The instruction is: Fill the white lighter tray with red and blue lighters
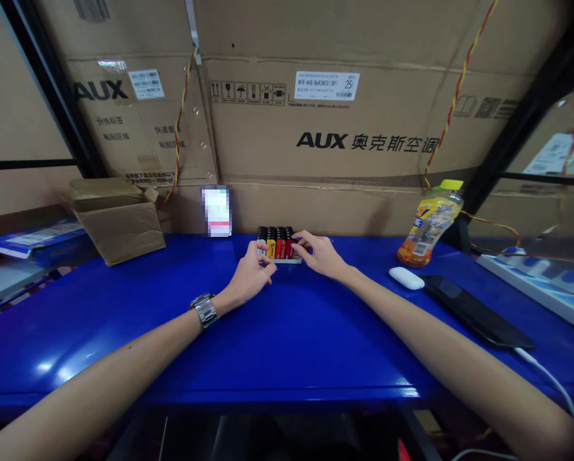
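A tray of several small upright lighters (281, 248), with black tops and white, yellow and red bodies, stands near the back of the blue table (287, 333). At its front left corner is my left hand (252, 274), fingers bent and apart, with nothing visible in them; a metal watch (204, 310) is on that wrist. My right hand (319, 253) touches the tray's right side, its thumb and index finger at the end lighters. Whether those fingertips grip a lighter is too small to tell.
An open cardboard box (123, 224) and a lit phone (217, 211) stand at the back left. On the right are a drink bottle (429, 225), a white earbud case (406, 278), a black phone (478, 310) with a cable and a power strip (541, 288). Large cartons form the back.
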Tool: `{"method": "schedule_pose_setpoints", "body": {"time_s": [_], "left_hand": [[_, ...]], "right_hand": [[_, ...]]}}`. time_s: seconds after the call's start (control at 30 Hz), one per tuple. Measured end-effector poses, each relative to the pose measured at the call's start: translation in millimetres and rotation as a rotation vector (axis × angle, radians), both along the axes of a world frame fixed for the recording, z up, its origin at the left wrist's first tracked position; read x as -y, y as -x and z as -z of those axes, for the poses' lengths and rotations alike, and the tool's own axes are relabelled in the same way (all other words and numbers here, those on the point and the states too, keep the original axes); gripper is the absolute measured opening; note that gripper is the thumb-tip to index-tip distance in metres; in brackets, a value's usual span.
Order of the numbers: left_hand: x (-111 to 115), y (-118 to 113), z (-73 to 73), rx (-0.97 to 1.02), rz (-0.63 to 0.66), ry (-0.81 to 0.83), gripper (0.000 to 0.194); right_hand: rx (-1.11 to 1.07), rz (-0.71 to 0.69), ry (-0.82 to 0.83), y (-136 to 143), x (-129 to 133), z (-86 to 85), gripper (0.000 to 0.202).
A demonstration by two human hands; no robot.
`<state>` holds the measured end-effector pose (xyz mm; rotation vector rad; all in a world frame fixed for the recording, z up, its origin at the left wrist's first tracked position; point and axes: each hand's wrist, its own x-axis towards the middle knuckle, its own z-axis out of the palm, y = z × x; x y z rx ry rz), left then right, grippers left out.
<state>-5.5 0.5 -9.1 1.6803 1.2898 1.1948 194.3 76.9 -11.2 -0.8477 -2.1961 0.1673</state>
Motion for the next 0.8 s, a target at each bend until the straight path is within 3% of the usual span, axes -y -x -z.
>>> {"method": "schedule_pose_setpoints", "body": {"time_s": [0.1,0.2,0.37,0.53,0.67,0.73,0.8], "left_hand": [[-0.6,2.2,-2.7,-0.055,-0.069,-0.041,0.031],[-7.3,8.0,-1.8,-0.105,-0.223,-0.135,0.027],[-27.2,23.9,8.5,-0.105,-0.303,-0.152,0.040],[-40.6,37.0,12.4,-0.092,-0.266,-0.163,0.075],[-41.5,45.5,11.2,-0.011,-0.088,-0.082,0.106],[-40.1,49.6,10.6,0.017,0.002,-0.023,0.112],[-39.1,53.4,9.6,-0.005,0.060,-0.017,0.115]], "right_hand": [[-0.078,0.065,0.022,-5.1,-3.3,-1.4,0.030],[-0.024,0.095,0.091,-12.6,-12.4,2.7,0.042],[0.108,-0.040,0.258,-14.0,-25.0,18.8,0.057],[0.002,-0.180,0.367,1.0,-30.3,28.3,0.056],[0.023,-0.285,0.403,13.6,-36.8,20.2,0.063],[0.052,-0.234,0.383,16.6,-43.8,10.8,0.055],[0.117,-0.082,0.309,17.8,-54.2,0.8,0.039]]}}
